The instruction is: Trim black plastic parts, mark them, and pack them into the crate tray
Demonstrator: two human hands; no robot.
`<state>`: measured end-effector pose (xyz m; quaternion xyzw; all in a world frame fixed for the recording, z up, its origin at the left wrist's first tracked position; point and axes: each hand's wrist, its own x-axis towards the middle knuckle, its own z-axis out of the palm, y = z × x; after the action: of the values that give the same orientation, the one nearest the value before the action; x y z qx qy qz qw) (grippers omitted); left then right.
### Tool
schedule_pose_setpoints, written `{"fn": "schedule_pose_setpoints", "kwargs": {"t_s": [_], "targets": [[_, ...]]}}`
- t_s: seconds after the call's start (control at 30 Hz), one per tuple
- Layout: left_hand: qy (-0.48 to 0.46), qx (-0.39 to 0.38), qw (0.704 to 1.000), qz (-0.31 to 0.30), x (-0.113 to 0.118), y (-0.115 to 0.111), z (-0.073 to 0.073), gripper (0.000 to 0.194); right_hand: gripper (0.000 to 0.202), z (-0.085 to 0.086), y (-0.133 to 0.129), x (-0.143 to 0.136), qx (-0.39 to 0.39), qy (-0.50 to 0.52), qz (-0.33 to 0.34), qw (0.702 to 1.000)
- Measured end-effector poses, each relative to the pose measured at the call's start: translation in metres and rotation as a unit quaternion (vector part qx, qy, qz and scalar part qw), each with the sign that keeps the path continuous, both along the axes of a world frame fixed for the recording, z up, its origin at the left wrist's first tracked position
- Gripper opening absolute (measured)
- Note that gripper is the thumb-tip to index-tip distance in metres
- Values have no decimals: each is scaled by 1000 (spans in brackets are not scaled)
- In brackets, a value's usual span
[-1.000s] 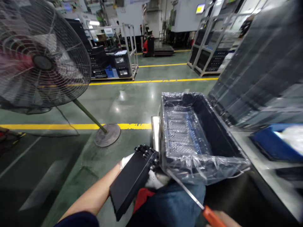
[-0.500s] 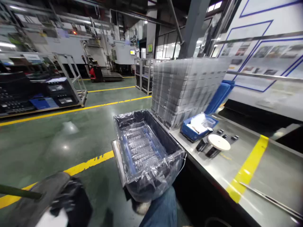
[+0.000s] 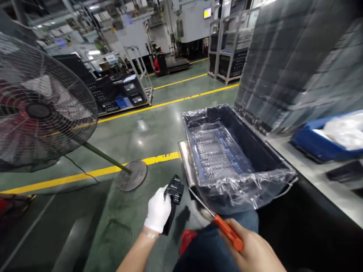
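My left hand (image 3: 159,210), in a white glove, is closed on a black ribbed part (image 3: 175,190) at the lower middle of the head view. My right hand (image 3: 247,241), bare, grips the orange handle (image 3: 228,232) of a tool with a thin metal shaft (image 3: 200,201) that points up and left toward the black part. Beyond my hands stands a black crate (image 3: 249,147) lined with clear plastic film. Inside it lies a clear ribbed tray (image 3: 217,151). The tool's tip is near the crate's lower left corner, apart from the black part.
A large caged fan (image 3: 42,109) stands at the left on a round base (image 3: 132,175). To the right, a metal bench (image 3: 323,181) carries a blue bin (image 3: 314,141) with white material. Stacked grey trays (image 3: 286,64) rise behind the crate. My knees are below it.
The view has swung left, bringing the fan into sight and shifting the crate rightward. Both hands have come into view, one with the black part and one with the orange-handled tool.
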<state>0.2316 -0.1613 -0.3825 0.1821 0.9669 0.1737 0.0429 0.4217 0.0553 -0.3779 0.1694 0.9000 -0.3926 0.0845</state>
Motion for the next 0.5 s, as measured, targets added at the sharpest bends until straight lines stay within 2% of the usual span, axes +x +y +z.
{"fn": "schedule_pose_setpoints", "kwargs": {"t_s": [0.1, 0.2, 0.37, 0.5], "targets": [[18, 51, 998, 20, 3, 4, 13, 34, 20, -5, -13, -25, 29, 26, 4, 999], [34, 84, 996, 21, 2, 7, 18, 31, 20, -9, -20, -41, 42, 41, 16, 998], [78, 93, 992, 20, -3, 5, 8, 33, 27, -13, -25, -58, 16, 8, 38, 999], [124, 85, 988, 37, -14, -8, 0, 30, 31, -7, -15, -65, -3, -2, 60, 998]]}}
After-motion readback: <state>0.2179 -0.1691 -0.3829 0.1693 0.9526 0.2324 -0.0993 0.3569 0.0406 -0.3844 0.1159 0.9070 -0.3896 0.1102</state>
